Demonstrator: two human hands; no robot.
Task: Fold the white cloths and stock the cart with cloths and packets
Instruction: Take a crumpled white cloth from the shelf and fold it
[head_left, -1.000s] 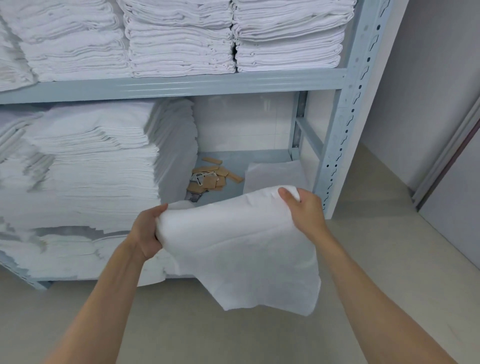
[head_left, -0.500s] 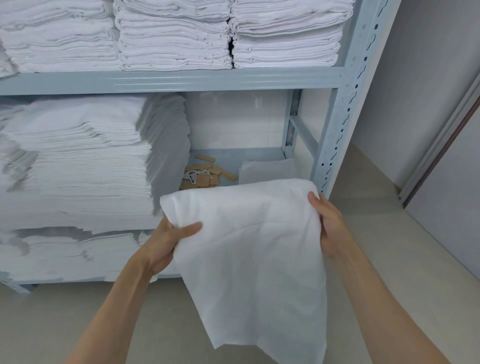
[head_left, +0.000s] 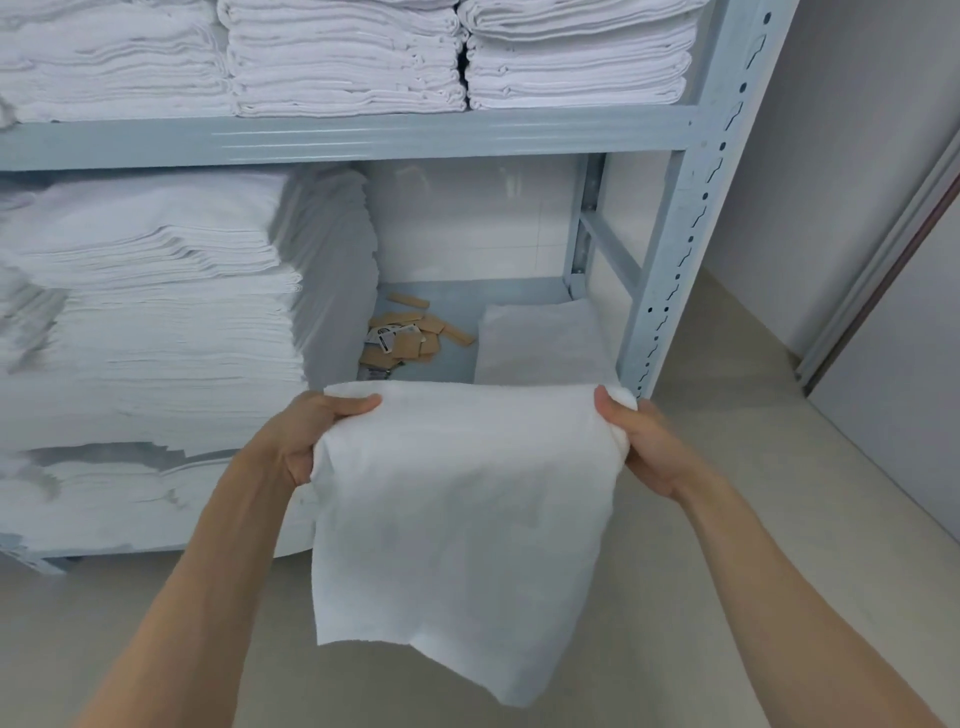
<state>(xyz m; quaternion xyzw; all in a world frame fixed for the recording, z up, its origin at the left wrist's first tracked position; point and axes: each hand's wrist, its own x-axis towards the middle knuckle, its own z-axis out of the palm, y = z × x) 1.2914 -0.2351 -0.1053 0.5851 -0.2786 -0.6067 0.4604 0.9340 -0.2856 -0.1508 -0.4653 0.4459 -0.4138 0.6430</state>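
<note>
I hold a white cloth (head_left: 462, 519) in front of the shelving, doubled over along its top edge and hanging down. My left hand (head_left: 306, 436) grips the cloth's upper left corner, thumb on top. My right hand (head_left: 639, 441) grips the upper right corner the same way. Behind the cloth, on the lower shelf, lies a small heap of tan packets (head_left: 410, 338) and, to their right, a flat white cloth (head_left: 540, 343). No cart is in view.
A grey-blue metal rack (head_left: 675, 249) holds tall stacks of folded white cloths (head_left: 156, 322) on the left and more stacks on the upper shelf (head_left: 348, 57). Pale floor lies below and to the right, with a wall and a door frame (head_left: 883, 249) at right.
The cloth went from hanging loosely with its top edge slack to being doubled over with a straight top edge. Both hands moved apart and level, and the view came closer to the rack.
</note>
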